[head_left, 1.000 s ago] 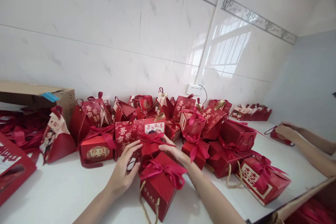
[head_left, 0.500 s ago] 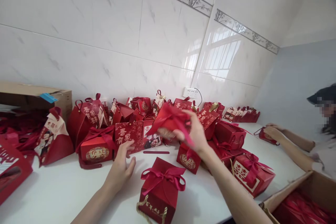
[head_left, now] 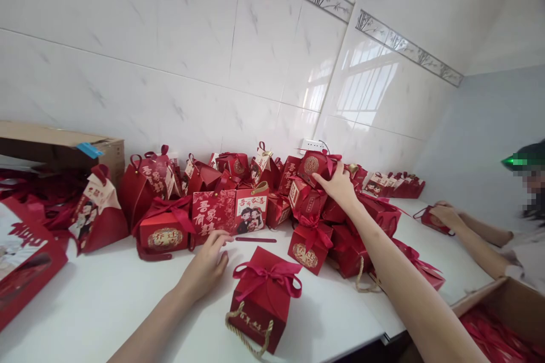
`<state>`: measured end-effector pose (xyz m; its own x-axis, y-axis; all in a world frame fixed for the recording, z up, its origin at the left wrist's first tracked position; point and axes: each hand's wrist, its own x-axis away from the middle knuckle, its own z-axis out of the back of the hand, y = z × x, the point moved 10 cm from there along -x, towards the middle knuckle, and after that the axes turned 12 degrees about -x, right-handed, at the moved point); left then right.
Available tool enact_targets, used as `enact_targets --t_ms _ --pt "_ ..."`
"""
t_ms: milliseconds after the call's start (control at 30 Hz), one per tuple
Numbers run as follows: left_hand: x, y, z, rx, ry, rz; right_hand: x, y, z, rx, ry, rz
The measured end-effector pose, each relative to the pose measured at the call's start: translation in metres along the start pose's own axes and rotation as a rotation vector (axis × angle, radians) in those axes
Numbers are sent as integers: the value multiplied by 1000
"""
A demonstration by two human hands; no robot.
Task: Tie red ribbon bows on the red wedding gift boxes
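My right hand (head_left: 339,186) grips a small red gift box (head_left: 313,165) with a round gold emblem and a ribbon, at the top of the pile of boxes. Resting over the table, my left hand (head_left: 205,267) is empty with its fingers loosely apart. Its fingertips are near a thin dark red strap (head_left: 256,240) and a red card-like box with white characters (head_left: 210,212). In front of me stands a red box with a magenta bow (head_left: 261,300) and a gold rope handle. An orange-red ribboned box (head_left: 164,232) sits to the left.
A cardboard box (head_left: 114,156) of red items stands at the left, with a windowed red box (head_left: 29,278) before it. Another carton (head_left: 506,295) is at the lower right. Opposite, a person's hands (head_left: 447,215) hold a small red box. A power socket (head_left: 313,146) is on the wall.
My right hand has carried the red gift box away from me and rightward onto the pile. My left hand has shifted slightly right and down. The view has turned a little.
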<state>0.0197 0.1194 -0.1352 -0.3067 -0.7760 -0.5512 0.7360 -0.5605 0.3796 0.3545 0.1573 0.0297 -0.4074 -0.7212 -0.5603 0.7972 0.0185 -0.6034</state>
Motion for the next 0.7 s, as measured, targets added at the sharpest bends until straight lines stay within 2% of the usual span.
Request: enact_targets --t_ms 200,333,400,433,467,533,567,633,700 --pt "0 3 -6 8 -78 14 14 -20 8 202 -23 122" --pt "1 1 -13 17 -126 25 54 -63 35 286 94 301" --pt "2 0 -16 21 -141 31 80 -91 33 222 99 460" --pt "1 -1 -16 21 -146 35 91 -100 18 175 6 517" --pt "1 -1 -17 21 -152 37 100 -105 -6 128 -147 553" --pt "1 0 -16 19 -162 41 124 -103 -73 67 -603 555" --pt "1 0 -16 17 -165 42 137 -99 -102 62 -769 561" --pt "1 0 -14 10 -169 44 153 -92 -146 55 -952 570" --pt "1 -1 -13 3 -170 47 161 -86 -175 54 -1030 570"
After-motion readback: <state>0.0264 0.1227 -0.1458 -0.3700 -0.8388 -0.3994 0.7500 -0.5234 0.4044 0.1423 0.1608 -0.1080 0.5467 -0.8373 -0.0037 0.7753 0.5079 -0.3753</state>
